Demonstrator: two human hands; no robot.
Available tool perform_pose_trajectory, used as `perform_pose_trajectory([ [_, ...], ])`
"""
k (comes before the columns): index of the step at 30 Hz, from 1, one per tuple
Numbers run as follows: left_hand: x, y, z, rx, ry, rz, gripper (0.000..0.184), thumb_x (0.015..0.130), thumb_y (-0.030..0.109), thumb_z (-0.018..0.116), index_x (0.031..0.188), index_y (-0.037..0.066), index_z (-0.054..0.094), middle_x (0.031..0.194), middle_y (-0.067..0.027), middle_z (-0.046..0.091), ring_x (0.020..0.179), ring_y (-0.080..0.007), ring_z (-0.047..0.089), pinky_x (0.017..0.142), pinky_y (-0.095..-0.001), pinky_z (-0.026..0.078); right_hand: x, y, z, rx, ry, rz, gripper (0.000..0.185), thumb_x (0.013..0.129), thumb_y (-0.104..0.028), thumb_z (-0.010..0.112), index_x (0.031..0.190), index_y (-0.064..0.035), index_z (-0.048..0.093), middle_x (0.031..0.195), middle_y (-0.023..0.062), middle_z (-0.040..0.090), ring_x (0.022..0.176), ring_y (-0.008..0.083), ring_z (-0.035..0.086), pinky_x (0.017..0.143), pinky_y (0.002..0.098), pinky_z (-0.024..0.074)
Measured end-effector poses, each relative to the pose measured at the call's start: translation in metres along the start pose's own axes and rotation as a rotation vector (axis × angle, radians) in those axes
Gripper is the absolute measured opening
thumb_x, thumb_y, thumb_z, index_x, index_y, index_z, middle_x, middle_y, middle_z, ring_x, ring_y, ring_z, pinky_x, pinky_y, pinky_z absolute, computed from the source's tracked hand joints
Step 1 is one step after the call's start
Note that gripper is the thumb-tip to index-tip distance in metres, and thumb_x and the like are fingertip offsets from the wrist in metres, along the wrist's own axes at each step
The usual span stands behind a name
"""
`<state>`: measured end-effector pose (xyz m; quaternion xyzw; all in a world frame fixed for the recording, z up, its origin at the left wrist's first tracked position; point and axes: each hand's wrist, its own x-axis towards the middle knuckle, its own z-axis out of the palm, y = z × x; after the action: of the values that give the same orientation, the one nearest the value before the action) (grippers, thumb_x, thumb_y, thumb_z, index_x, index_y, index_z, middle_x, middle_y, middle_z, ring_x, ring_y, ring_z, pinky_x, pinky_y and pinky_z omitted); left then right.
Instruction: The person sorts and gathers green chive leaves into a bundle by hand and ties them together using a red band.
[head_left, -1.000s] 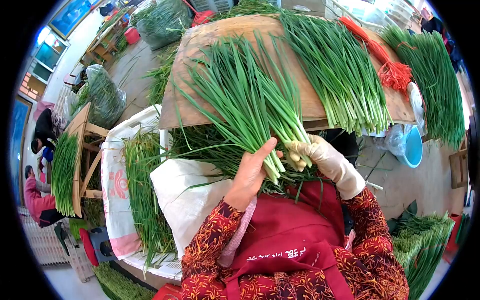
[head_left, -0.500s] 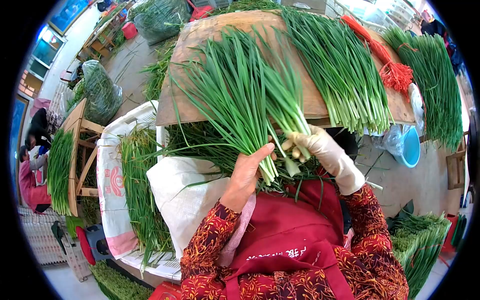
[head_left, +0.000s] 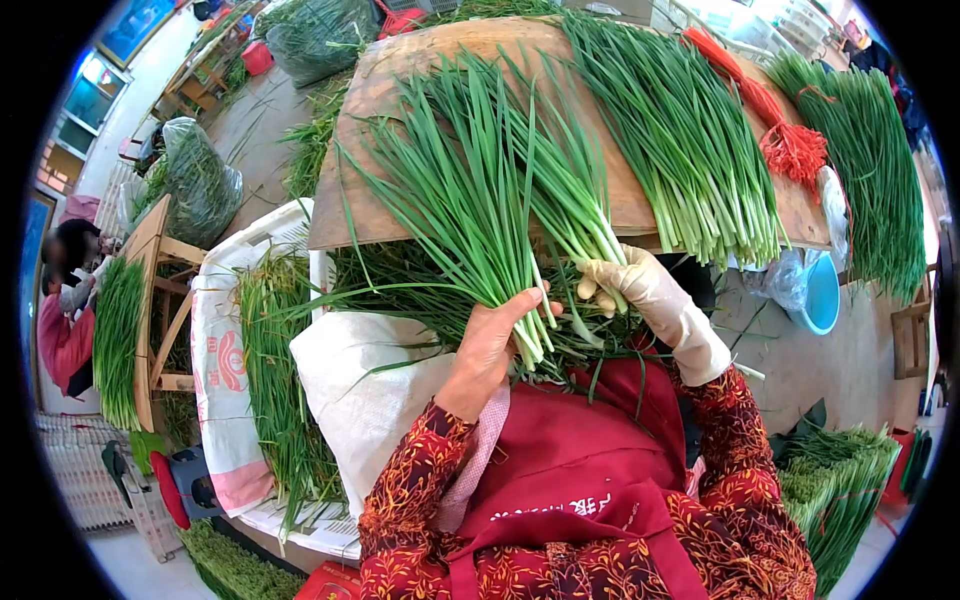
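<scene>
Your bare left hand (head_left: 487, 342) wraps a bunch (head_left: 462, 190) of greens, thumb across its pale stems, as your gloved right hand (head_left: 650, 302) pinches a slimmer bunch (head_left: 578, 200) beside it. Both cross the near edge of the worktop (head_left: 385, 75), long axes slanting away leftward, leaf tips far, stem ends toward your apron (head_left: 575, 455).

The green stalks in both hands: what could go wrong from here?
Tangling: leaves of the larger bunch in the left hand overlap those of the smaller bunch in the gloved right hand, so pulling them apart could snag or bend some.

Dropping: both hands grip near the pale ends, past the edge of the wooden board; a slipped stalk might fall among the loose greens below.
</scene>
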<state>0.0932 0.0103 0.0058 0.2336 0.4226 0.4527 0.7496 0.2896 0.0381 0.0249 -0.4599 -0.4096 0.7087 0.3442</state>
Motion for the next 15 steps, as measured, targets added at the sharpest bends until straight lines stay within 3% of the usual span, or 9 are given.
perform_pose_trajectory([
  [2, -0.002, 0.002, 0.000, 0.003, 0.003, 0.002, 0.026, 0.083, 0.013, 0.061, 0.105, 0.003, 0.053, 0.092, -0.0059, 0.061, 0.073, -0.0132, 0.060, 0.057, -0.0255, 0.051, -0.005, -0.008, -0.004, 0.030, -0.019, -0.006, 0.029, 0.087, -0.025, 0.055, 0.101, 0.0008, 0.055, 0.071, 0.0056, 0.059, 0.049, 0.0081, 0.047, 0.047, 0.0208, 0.0394],
  [7, 0.002, 0.001, 0.004, -0.049, -0.031, -0.015, 0.027, 0.084, 0.019, 0.062, 0.105, 0.006, 0.053, 0.089, -0.0058, 0.060, 0.068, -0.0122, 0.056, 0.056, -0.0255, 0.049, -0.013, -0.019, 0.011, 0.069, -0.071, 0.024, 0.034, 0.086, -0.032, 0.056, 0.095, -0.0001, 0.056, 0.067, 0.0045, 0.057, 0.044, 0.0085, 0.045, 0.042, 0.0217, 0.0396],
  [9, 0.002, -0.003, 0.010, -0.025, 0.006, 0.003, 0.026, 0.085, 0.022, 0.061, 0.103, 0.006, 0.054, 0.087, -0.0054, 0.060, 0.067, -0.0122, 0.055, 0.055, -0.0252, 0.048, -0.008, -0.011, 0.020, -0.060, -0.150, 0.095, 0.036, 0.086, -0.040, 0.056, 0.088, -0.0043, 0.057, 0.063, 0.0014, 0.058, 0.048, 0.0089, 0.052, 0.041, 0.0200, 0.0398],
  [12, -0.001, 0.000, 0.012, -0.034, -0.083, -0.009, 0.024, 0.086, 0.024, 0.060, 0.099, 0.005, 0.054, 0.085, -0.0037, 0.059, 0.068, -0.0119, 0.056, 0.056, -0.0253, 0.047, -0.002, 0.001, 0.023, -0.235, -0.195, 0.037, 0.049, 0.084, -0.054, 0.051, 0.084, -0.0050, 0.054, 0.061, 0.0009, 0.057, 0.049, 0.0104, 0.054, 0.041, 0.0206, 0.0412],
  [15, -0.004, 0.003, 0.010, -0.015, -0.147, -0.046, 0.029, 0.087, 0.027, 0.057, 0.103, 0.003, 0.053, 0.089, -0.0055, 0.060, 0.072, -0.0138, 0.058, 0.062, -0.0275, 0.048, -0.006, 0.004, 0.028, -0.233, -0.209, 0.044, 0.048, 0.085, -0.052, 0.052, 0.081, -0.0045, 0.056, 0.062, 0.0023, 0.056, 0.049, 0.0097, 0.052, 0.044, 0.0209, 0.0420],
])
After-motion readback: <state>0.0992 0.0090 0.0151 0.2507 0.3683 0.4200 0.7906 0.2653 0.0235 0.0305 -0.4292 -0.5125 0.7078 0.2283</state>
